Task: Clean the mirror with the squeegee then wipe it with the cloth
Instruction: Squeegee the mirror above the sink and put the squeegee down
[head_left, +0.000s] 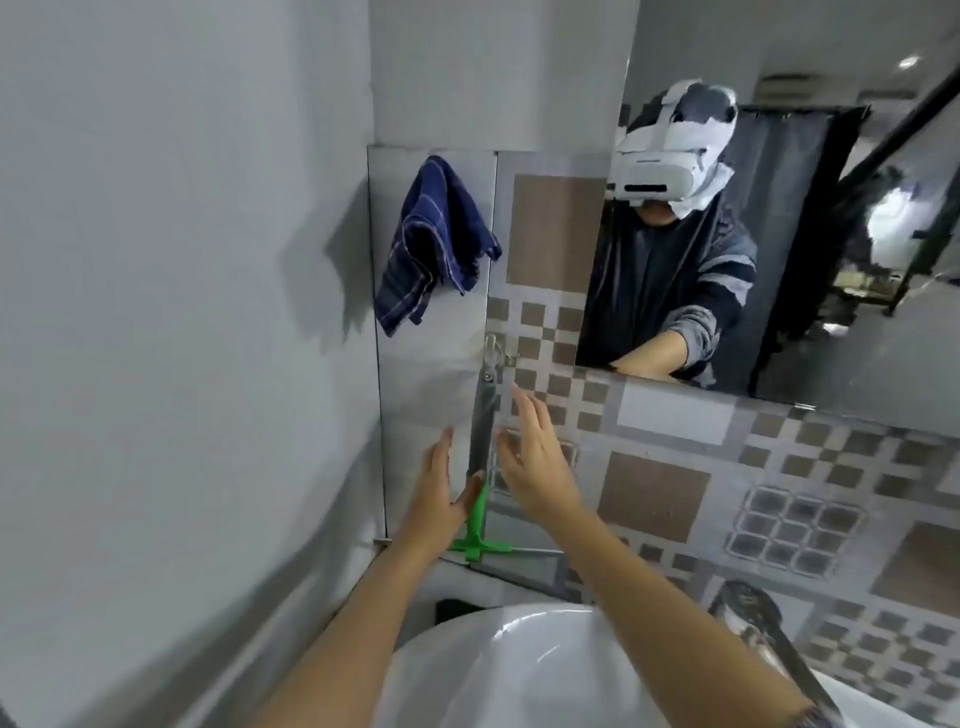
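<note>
Landmark: the small metal wall hook (491, 349), fixed at the seam between the plain grey panel and the brown-and-grey checked wall tiles (652, 493).

The squeegee with the grey handle and green plastic head (480, 457) hangs straight down from that hook, handle up, its green crossbar at the bottom, just above the rim of the white ceramic basin (519, 654).

Your left hand (436, 493) is below the hook, to the left of the squeegee handle. Fingers are extended and held together, palm turned toward the handle. The thumb lies against the green neck of the squeegee; you have no closed grip on it.

Your right hand (535, 462) is below the hook on the other side of the handle. Fingers are spread and slightly curled, holding nothing. Whether the fingertips touch the handle cannot be told.

The dark blue checked cloth (434, 244) hangs bunched on the grey panel, above and to the left of the hook, well apart from both hands.

The rectangular frameless wall mirror (779, 260) sits above and to the right of the hook. It reflects you in a white headset and a dark striped-sleeve top.

A chrome tap (753, 618) stands far to the lower right of the hook, beside the basin.
</note>
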